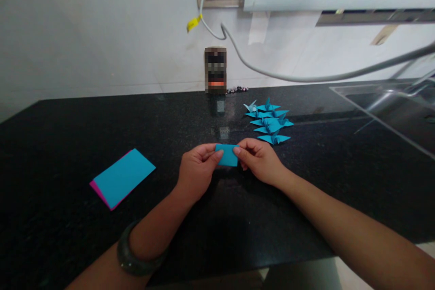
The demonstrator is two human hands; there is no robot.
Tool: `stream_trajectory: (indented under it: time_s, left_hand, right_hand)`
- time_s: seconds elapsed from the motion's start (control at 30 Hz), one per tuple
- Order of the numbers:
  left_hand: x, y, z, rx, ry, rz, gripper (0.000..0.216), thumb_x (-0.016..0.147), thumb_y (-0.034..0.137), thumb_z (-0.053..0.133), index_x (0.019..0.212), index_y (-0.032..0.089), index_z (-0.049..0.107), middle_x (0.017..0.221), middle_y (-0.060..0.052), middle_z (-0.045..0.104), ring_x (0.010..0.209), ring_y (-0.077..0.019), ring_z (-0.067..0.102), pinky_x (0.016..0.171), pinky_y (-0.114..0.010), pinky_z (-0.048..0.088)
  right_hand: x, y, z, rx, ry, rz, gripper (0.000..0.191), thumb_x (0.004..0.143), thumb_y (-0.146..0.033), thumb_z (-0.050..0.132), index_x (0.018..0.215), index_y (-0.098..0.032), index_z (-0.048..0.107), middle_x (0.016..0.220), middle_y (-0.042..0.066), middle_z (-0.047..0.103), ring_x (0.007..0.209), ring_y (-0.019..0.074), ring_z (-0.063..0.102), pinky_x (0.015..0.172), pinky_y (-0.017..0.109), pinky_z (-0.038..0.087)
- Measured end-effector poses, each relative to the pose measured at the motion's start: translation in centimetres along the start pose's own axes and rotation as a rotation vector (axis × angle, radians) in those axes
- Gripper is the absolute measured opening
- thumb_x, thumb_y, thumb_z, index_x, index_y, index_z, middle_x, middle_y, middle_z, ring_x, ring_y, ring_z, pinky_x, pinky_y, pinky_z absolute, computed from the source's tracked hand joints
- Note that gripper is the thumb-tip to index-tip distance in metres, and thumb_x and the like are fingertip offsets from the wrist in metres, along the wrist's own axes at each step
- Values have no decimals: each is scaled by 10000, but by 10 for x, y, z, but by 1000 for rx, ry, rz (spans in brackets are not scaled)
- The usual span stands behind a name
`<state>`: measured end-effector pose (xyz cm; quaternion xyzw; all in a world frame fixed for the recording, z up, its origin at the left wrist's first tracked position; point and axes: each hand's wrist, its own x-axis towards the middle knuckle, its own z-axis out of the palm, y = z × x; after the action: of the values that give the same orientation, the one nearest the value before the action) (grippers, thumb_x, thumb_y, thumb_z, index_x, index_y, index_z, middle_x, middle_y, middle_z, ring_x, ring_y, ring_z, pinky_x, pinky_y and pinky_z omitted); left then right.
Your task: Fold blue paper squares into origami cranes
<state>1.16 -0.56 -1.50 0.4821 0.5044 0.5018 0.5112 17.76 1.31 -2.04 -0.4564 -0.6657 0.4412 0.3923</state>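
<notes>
Bare forearms (340,226), blue paper (228,156) between left hand (197,170) and right hand (261,161)

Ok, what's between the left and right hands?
Head view: a small blue paper rectangle, pinched at one end by the left hand and at the other by the right hand.

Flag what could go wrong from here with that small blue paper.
The left hand and right hand pinch the blue paper at opposite ends, so an uneven pull might crease it. The right hand is close to the paper cranes and could knock the nearest. The bracelet might brush the loose sheets if the left arm swings outward.
</notes>
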Motion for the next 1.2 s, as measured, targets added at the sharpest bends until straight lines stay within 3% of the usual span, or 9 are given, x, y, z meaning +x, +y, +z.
stream_trajectory:
  time_s: [0.17,0.27,0.37,0.47,0.93,1.07,1.2]
  left_hand:
    - [-1,2,1,40,-29,18,260,694,295,673,896,132,664,799,-62,730,706,-186,677,670,-296,541]
    - [-4,4,2,191,-59,63,335,711,255,647,1022,131,628,792,-56,733,697,-182,678,653,-281,529]
    - [-7,7,3,329,-106,115,428,739,246,616,1151,142,563,778,-39,735,673,-175,677,646,-276,521]
    - [-9,10,4,374,-133,135,417,753,244,598,1155,141,558,790,-38,737,691,-177,683,649,-271,523]
    - [-8,6,4,376,-135,150,378,750,258,596,1118,172,586,761,-29,731,670,-178,677,628,-271,515]
    - [-7,3,2,366,-155,153,238,755,301,593,947,177,658,782,-35,723,688,-173,663,619,-255,496]
    - [-6,3,0,492,-159,178,230,773,365,566,706,172,672,621,-10,667,585,-146,599,541,-232,434]
  right_hand:
    - [0,2,1,-38,66,-81,184,790,-357,560,787,-173,561,600,-26,513,502,88,462,465,213,378]
    - [-1,-1,1,-96,98,-198,164,780,-319,593,864,-179,589,711,4,544,609,109,505,539,233,412]
    - [-2,-6,1,-170,57,-340,90,798,-267,586,793,-178,600,751,21,547,689,121,522,597,245,417]
    - [-2,-8,1,-164,21,-427,96,818,-224,562,736,-180,586,721,14,547,698,120,524,634,254,423]
    - [-2,-10,1,-162,-6,-385,122,816,-221,549,706,-179,581,711,13,551,677,119,527,627,258,426]
    - [-2,-11,2,-140,29,-380,141,822,-227,545,694,-179,582,711,17,558,678,123,531,627,262,433]
    - [-3,-12,0,-138,102,-384,149,823,-228,550,685,-178,579,711,20,554,674,126,530,626,268,437]
